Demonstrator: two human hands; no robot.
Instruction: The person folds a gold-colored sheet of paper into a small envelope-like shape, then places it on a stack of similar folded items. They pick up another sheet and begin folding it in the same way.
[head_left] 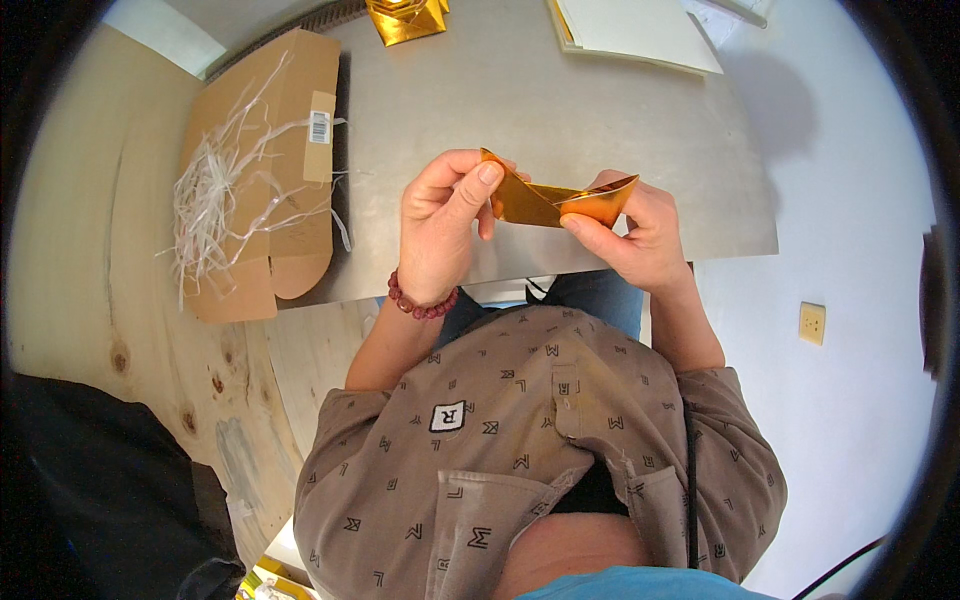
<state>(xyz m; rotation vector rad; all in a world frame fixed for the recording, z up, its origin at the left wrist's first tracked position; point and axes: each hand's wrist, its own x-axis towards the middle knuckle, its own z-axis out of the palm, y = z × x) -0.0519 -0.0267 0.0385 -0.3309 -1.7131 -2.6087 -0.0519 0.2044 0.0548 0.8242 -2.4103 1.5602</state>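
A piece of folded gold foil paper [530,205] is held up between my two hands, over the near edge of the grey table. Its two ends rise to points and its middle dips lower. My left hand [445,215], with a dark red bead bracelet at the wrist, pinches the left end between thumb and fingers. The right end is gripped by my right hand [640,230], its thumb along the lower edge and its fingers behind. Some of the fingers behind the paper are hidden.
On the table [440,110], a cardboard box [300,215] stands at the left with thin pale plastic strips [215,210] spilling over it. Folded gold foil pieces [408,20] lie at the far edge. A stack of pale paper sheets [630,35] rests at the far right.
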